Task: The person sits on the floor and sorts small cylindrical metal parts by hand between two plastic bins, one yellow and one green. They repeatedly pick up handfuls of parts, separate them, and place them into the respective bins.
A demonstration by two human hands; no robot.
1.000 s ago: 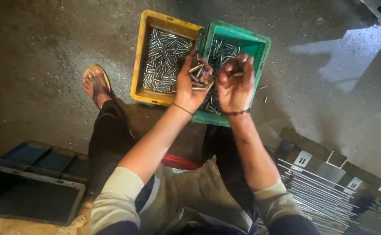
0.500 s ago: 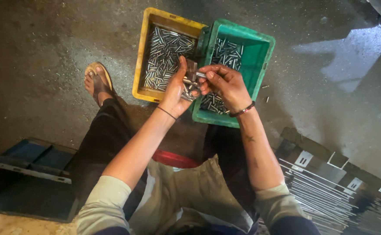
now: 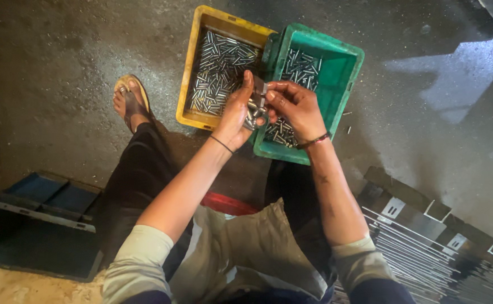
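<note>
My left hand (image 3: 236, 115) cups a small bunch of short metal pins (image 3: 253, 117) above the seam between two bins. My right hand (image 3: 295, 107) meets it from the right, with thumb and fingers pinching one pin (image 3: 264, 89) at the top of the bunch. Below the hands, a yellow bin (image 3: 189, 73) holds several loose metal pins, and a green bin (image 3: 347, 62) beside it on the right holds more of the same. Both bins sit on the dark concrete floor in front of my knees.
My sandalled foot (image 3: 129, 102) rests left of the yellow bin. A red stool edge (image 3: 224, 204) shows under me. Dark blue metal trays (image 3: 38, 225) lie at lower left. A stack of flat metal strips and brackets (image 3: 427, 242) lies at lower right.
My hands have shifted slightly left and lower over the bins, still joined around the pins. The camera has tilted a little, so the bins sit higher in view.
</note>
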